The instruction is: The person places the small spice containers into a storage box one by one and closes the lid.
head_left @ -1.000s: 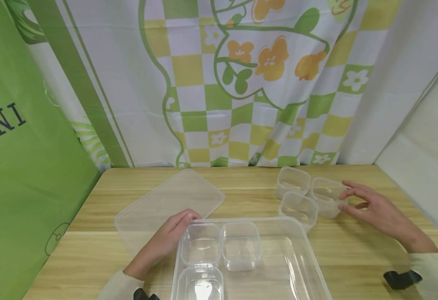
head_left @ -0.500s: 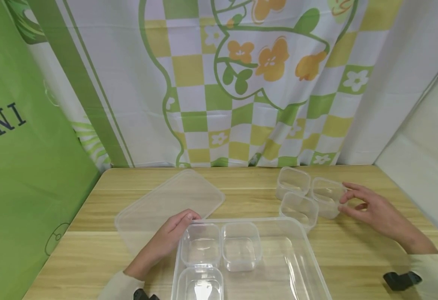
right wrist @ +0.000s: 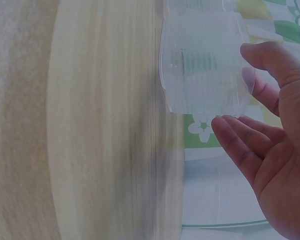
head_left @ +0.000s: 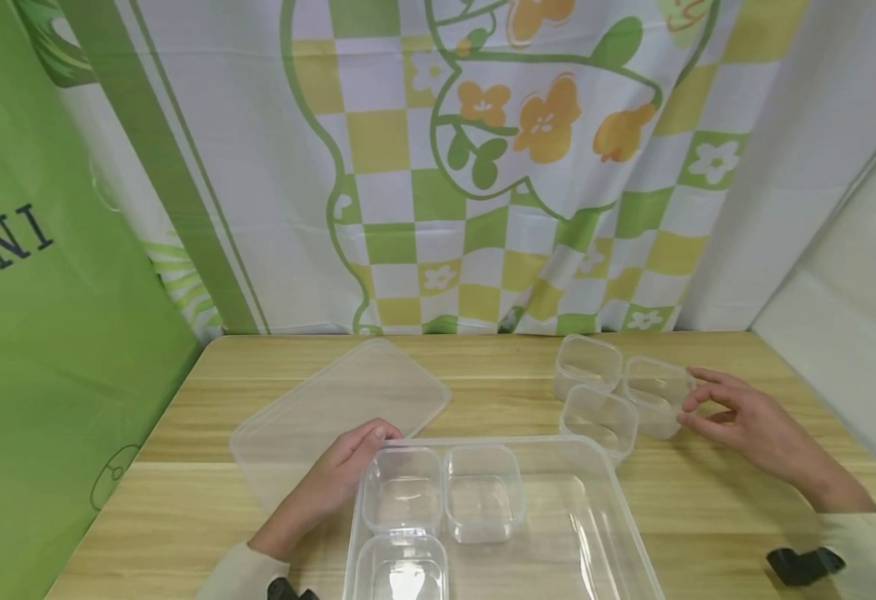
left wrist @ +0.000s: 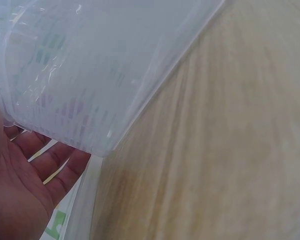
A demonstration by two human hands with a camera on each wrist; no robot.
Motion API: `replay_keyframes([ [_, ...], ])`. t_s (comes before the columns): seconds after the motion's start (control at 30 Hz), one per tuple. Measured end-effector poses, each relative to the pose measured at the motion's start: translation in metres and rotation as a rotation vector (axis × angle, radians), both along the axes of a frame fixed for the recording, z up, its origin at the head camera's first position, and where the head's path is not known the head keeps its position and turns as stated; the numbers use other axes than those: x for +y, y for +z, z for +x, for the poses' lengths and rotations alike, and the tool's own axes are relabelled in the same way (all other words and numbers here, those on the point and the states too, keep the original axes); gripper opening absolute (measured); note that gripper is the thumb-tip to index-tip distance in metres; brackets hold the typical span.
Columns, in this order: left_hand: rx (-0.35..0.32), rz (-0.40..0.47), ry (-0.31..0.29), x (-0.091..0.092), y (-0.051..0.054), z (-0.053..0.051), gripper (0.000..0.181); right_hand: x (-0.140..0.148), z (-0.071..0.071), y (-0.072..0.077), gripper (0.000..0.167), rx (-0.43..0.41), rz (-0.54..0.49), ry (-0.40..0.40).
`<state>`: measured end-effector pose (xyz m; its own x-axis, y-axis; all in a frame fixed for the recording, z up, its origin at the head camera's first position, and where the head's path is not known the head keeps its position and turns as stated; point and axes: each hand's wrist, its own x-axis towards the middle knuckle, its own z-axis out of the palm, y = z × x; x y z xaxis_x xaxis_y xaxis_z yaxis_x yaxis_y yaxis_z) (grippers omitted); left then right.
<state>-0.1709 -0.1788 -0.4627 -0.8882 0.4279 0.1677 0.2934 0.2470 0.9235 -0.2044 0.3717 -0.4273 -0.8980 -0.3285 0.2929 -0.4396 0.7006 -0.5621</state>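
My left hand (head_left: 336, 471) holds the back-left corner of a large clear plastic box (head_left: 636, 533), its fingers curving along the outer wall below the rim in the left wrist view. Inside that box sit small clear square containers: one in the back-left corner (head_left: 403, 492), another beside it (head_left: 483, 496), a third (head_left: 400, 571) in front. At the right, my right hand (head_left: 756, 425) has loosely bent fingers touching the right side of a small clear container (right wrist: 205, 65). Two similar containers, one behind (head_left: 588, 367) and one in front (head_left: 598, 421), stand close to its left.
A flat translucent lid (head_left: 332, 400) lies on the wooden table (head_left: 498, 400) at the back left, partly behind my left forearm. A patterned curtain (head_left: 483, 208) hangs along the table's back edge. Green fabric (head_left: 55, 350) stands on the left and a white wall (head_left: 850, 292) on the right.
Both hands keep nearly the same positions. The right hand and the container it touches show no clear movement beyond a very slight shift of the whole view.
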Motion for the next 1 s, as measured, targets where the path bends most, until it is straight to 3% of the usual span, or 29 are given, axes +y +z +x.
replay_keyframes([
  [0.5,0.006,-0.023,0.014,-0.0001,0.0020,0.0004,0.042,-0.0028,0.0018,-0.0002,0.020,0.045,-0.042,0.007],
  [1.0,0.006,-0.011,0.008,0.0005,-0.0008,-0.0012,0.043,-0.0013,0.0028,0.0079,0.026,0.145,-0.038,-0.010],
])
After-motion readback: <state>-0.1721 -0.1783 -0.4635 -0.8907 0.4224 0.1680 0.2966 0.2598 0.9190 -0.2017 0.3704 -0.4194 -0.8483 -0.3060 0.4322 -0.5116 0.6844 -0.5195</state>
